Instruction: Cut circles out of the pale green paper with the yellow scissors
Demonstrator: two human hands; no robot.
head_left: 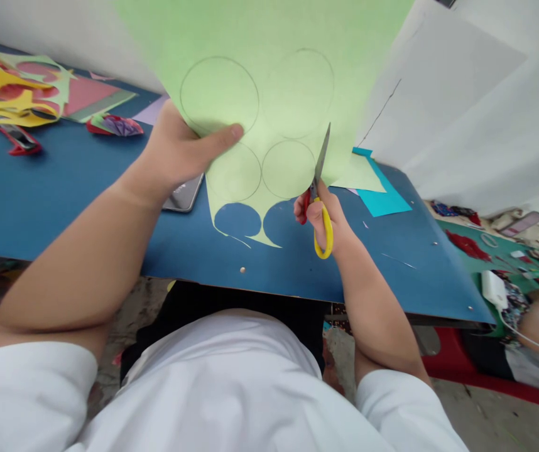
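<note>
Head view: my left grip (181, 149) pinches green paper (269, 94), probably light and flimsy, by its edge; my right grip (338, 218) holds scissors (317, 178).

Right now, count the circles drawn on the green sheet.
4 on the green sheet: upper-left circle, by the left hand; upper-right circle; lower-left circle; lower-right circle, beside the scissors. The sheet leaves the frame, so others may be hidden.
</note>
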